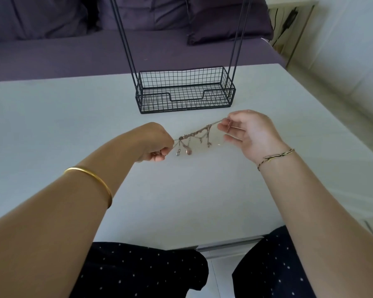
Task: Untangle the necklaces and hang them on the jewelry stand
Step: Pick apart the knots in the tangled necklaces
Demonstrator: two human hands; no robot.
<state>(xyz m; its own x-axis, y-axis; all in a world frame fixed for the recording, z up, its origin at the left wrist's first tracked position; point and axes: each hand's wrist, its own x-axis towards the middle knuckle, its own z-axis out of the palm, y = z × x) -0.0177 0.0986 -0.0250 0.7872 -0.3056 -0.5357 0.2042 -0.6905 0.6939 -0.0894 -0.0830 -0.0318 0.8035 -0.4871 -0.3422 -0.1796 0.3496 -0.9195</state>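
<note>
necklaces (195, 134) tangled, pinched between hands (157, 143) (249, 131)

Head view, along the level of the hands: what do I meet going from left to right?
Gold bangle → left hand → tangled necklaces, held between both hands → right hand → thread bracelet.

a pale white table (52, 125) fills the near scene under soft, even light. beyond its far edge stands a dark purple sofa (52, 52), with a matching cushion (228, 24) on the seat to the right. at far right, a white shelf unit (297, 9) with black cables (289, 18) stands beside a white wall (342, 50).
</note>
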